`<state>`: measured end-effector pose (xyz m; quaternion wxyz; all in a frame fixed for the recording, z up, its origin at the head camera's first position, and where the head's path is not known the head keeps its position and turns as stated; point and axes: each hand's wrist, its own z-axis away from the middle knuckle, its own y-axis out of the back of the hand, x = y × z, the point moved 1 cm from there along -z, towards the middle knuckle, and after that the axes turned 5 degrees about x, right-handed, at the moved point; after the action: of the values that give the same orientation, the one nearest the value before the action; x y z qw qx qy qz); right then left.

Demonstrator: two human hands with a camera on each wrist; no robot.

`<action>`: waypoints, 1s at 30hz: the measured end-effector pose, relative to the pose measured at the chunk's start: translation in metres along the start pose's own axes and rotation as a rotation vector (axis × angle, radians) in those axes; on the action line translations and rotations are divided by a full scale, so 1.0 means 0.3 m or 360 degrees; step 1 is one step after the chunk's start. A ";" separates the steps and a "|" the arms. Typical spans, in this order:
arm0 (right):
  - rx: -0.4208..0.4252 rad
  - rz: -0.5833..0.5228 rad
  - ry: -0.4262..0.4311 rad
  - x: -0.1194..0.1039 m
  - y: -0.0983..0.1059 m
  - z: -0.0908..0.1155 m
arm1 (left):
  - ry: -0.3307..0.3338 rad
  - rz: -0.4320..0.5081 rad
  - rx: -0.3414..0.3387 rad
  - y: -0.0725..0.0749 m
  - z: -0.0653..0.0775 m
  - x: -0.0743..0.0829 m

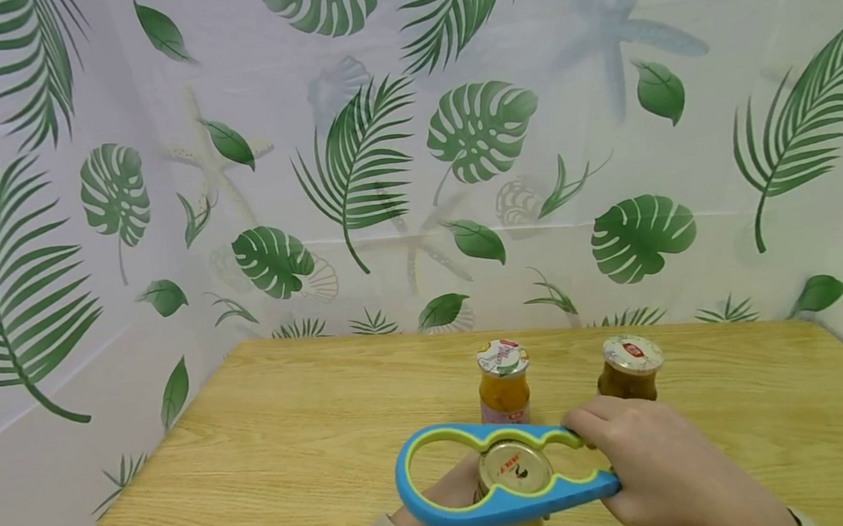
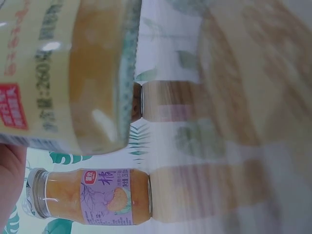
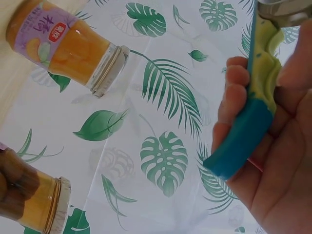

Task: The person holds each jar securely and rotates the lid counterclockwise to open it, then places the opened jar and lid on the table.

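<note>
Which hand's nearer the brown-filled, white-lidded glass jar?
Right. The right grip, on the blue-lime plastic opener, is in front of the brown-filled jar; the left grip, on the gold-lidded glass jar, is farther away, leftward.

Desk [image 1: 279, 442]: yellowish wood grain, far edge meeting a white, creased backdrop [image 1: 394, 299]. Backdrop print: green palm fronds, split-lobed and single leaves, fainter starfish and shells. Side panel [image 1: 129, 355] at left: same leaf print, angled toward viewer. Light even, diffuse; desk surface reflective in left-wrist view.
</note>
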<state>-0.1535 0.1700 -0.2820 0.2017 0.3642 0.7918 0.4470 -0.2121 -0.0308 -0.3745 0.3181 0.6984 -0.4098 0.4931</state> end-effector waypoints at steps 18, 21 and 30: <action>-0.0071 0.0152 -0.0229 0.049 -0.006 0.007 | 0.0164 -0.0483 0.0589 0.072 0.018 0.053; -0.0058 0.0179 -0.0242 0.063 -0.015 0.008 | 0.0189 -0.0684 0.0816 0.108 0.028 0.066; -0.0138 0.0187 -0.0291 0.087 -0.044 0.006 | 0.0388 -0.0786 0.1328 0.208 0.082 0.087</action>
<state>-0.1746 0.1863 -0.2942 0.2620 0.4402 0.7273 0.4568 -0.2523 -0.0873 -0.3549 0.1643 0.7796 0.0402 0.6030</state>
